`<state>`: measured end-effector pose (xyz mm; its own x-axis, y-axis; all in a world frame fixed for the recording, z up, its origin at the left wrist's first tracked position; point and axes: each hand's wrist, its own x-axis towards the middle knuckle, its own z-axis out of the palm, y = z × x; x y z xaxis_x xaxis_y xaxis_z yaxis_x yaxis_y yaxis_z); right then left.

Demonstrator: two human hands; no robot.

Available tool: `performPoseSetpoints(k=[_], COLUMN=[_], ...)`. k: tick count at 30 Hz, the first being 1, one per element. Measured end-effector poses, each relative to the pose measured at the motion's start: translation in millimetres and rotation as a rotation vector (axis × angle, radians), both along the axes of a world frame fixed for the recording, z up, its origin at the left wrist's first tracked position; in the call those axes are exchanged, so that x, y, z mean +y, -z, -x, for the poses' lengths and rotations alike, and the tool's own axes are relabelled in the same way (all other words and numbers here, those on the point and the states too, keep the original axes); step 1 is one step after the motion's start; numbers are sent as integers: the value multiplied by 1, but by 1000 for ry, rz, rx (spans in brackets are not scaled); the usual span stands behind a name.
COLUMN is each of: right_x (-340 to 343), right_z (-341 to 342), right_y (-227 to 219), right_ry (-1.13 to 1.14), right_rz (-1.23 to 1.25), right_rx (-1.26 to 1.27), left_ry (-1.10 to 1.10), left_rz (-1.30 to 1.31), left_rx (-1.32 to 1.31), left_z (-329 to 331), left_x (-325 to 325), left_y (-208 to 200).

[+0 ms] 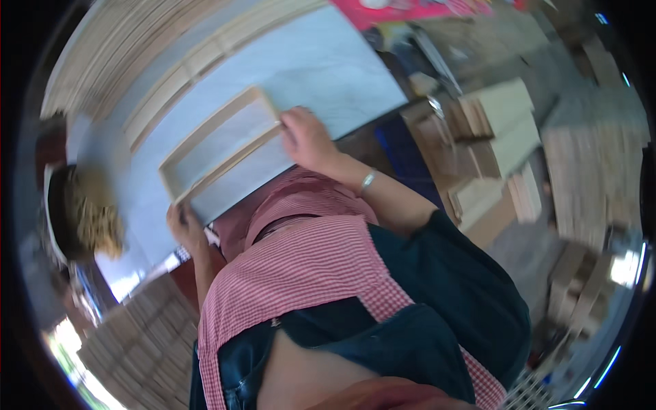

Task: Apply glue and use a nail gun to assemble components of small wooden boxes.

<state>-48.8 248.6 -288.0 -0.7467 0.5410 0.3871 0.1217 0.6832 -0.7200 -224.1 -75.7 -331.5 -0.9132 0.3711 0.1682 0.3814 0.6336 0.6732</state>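
Note:
A shallow rectangular frame of thin pale wood is held tilted above the pale worktable, and the tabletop shows through its middle. My left hand grips the frame's near left corner, with some of the fingers hidden behind the wood. At the near right corner, my right hand is closed around the end of the frame. A band circles my right wrist. My lap and checked apron lie just below the frame's near side.
Long wooden strips are stacked along the table's far left. A dark round container with small wooden pieces stands at the left. On the right are a cardboard box with boards and stacks of wooden pieces. Pink material lies at the far edge.

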Motion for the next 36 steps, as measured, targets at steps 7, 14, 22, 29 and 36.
performPoseSetpoints(k=[7,14,22,29,36], right_x=[12,199,345,353,189], right_z=[3,41,68,88,58], right_y=[-9,-52,-29,-17,-98], right_ry=[-70,331,803,935,308], right_rz=[53,-404,-354,-354,453], right_rx=[-189,-32,-570,-762,688], left_ry=[-57,-327,-567,-513,-68], left_rz=[-14,-385,-255,-119,-101], left_rx=[-15,-149,-244,-342,40], left_z=[1,-31,-62,-56,-6], left_x=[2,-54,-96,-85,-35], left_y=[-17,-55,-58,-61,-48])
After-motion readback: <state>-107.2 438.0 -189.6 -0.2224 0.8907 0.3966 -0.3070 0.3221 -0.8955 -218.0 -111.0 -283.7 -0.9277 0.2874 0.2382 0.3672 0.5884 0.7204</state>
